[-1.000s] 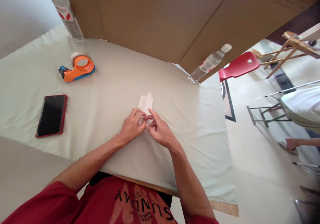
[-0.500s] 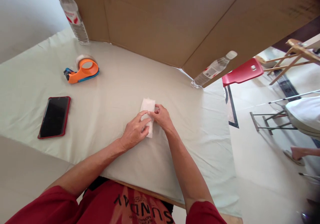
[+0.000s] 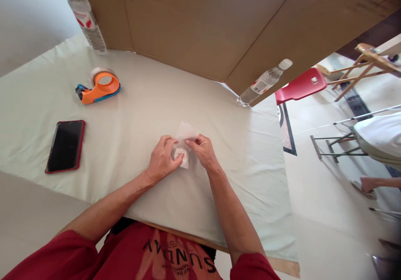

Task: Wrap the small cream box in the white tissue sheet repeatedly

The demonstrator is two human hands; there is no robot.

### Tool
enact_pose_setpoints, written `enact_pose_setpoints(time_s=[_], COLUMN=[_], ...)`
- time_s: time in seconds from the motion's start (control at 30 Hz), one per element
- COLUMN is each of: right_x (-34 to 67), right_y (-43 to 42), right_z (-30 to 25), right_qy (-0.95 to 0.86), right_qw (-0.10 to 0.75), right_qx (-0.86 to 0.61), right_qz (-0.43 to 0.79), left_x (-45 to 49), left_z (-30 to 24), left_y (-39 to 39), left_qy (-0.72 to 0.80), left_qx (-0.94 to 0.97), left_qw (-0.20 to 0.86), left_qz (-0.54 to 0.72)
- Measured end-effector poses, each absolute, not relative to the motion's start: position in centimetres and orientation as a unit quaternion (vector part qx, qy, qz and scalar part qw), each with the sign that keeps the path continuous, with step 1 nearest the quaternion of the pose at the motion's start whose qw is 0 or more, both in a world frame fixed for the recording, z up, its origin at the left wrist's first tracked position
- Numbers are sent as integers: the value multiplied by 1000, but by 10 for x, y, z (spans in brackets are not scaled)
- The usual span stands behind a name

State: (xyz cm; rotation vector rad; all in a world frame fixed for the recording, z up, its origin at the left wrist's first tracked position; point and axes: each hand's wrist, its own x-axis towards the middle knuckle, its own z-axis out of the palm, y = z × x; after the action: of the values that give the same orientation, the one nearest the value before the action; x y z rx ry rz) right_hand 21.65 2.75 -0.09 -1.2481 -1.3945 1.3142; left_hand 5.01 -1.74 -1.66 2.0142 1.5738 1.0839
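Observation:
A small white paper packet [image 3: 184,134] lies near the middle of a table covered with a pale green cloth [image 3: 140,117]. My left hand [image 3: 162,160] curls around its lower left part, fingers bent and pressing on it. From the right, my right hand [image 3: 202,151] pinches the packet's upper edge between thumb and fingertips, lifting that end a little off the cloth. The two hands almost touch over the packet, and its lower half is hidden between them.
An orange tape dispenser [image 3: 99,86] and a red-cased phone [image 3: 65,145] lie at the left. Two water bottles [image 3: 84,17] [image 3: 263,83] lean against a cardboard wall [image 3: 203,25] behind. A red chair [image 3: 300,87] and another person's foot [image 3: 365,185] are off the table's right.
The packet lay flat under my fingers half a second ago; now my right hand has raised its far end, and my left hand has curled tighter on the near end.

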Motion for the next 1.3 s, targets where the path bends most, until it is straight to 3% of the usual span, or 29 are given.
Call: enact_pose_setpoints(time_s=[0.43, 0.63, 0.77, 0.9, 1.1, 1.3], right_x=[227, 235, 232, 230, 226, 223], right_y=[-27, -44, -44, -28, -11, -10], right_z=[-1, -16, -30, -27, -11, -12], right_qy=[-722, -798, -816, -783, -631, -633], right_qw=[400, 345, 354, 369, 352, 315], right_qx=[-433, -409, -407, -430, -506, -559], right_qz=[362, 277, 208, 258, 471, 434], left_x=[41, 34, 24, 16, 19, 22], left_z=[-23, -16, -13, -11, -4, -4], left_y=[-5, -3, 0, 6, 9, 8], left_qy=[459, 431, 387, 370, 404, 399], left_qx=[717, 735, 749, 743, 697, 632], left_qw=[354, 381, 415, 469, 524, 589], left_qz=[387, 360, 343, 303, 276, 309])
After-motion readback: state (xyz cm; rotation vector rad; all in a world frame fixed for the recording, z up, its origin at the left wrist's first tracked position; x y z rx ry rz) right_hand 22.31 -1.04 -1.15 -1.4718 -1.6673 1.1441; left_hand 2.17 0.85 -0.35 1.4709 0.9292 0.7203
